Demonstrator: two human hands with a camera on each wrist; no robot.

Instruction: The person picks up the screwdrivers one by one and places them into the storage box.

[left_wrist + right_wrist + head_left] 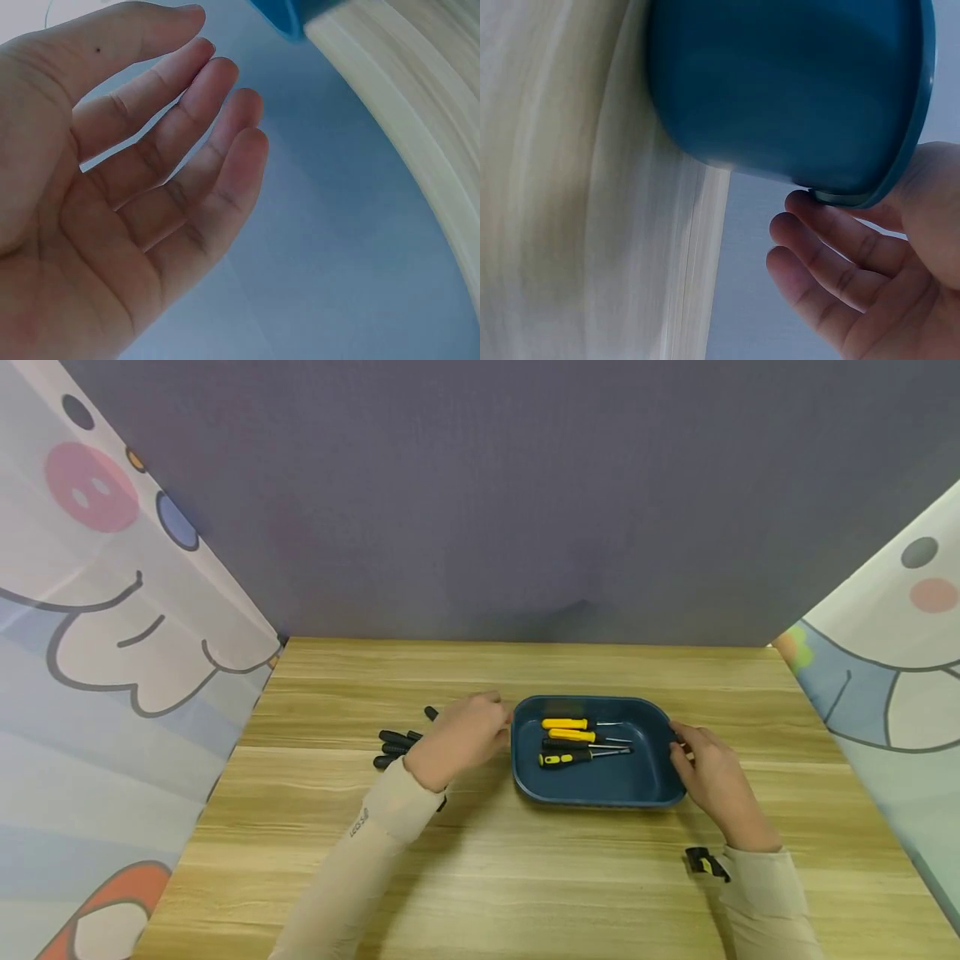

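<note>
A dark blue plastic bin [600, 791] stands on the wooden table. Inside lie several screwdrivers, among them two with yellow handles [573, 735] and one with a black-and-yellow handle [564, 759]. At the bin's right end, my right hand [712, 777] pinches the rim; the right wrist view shows its fingers [832, 240] under the lip, the thumb tip hidden behind the wall. My left hand [468, 735] hovers by the left end. In the left wrist view its fingers are loosely bent, with a gap between them and the bin's corner [289, 15].
Several black-handled tools [393, 748] lie on the table at the left, partly covered by my left forearm; their kind is hidden. A grey wall [525, 510] rises behind the table [562, 885]. Printed curtains [172, 635] hang at both sides.
</note>
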